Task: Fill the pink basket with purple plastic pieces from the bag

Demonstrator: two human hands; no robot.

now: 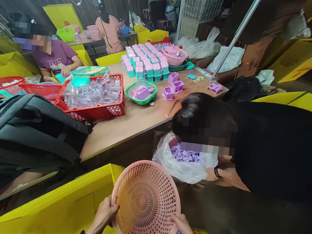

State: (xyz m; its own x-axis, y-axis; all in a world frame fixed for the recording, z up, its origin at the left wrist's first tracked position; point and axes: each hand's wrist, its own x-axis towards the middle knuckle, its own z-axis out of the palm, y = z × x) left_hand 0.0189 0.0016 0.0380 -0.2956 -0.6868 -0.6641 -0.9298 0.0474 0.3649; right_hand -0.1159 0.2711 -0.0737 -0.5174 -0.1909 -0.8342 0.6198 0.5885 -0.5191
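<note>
A round pink perforated plastic basket [145, 203], empty, sits at 6 o'clock, clamped by 2 hands: left hand [105, 212] on its 8 o'clock rim, right hand [182, 224] at 4 o'clock. At 1 o'clock a bending person holds a white plastic bag of small purple pieces [185, 159]. No writing is legible.
</note>
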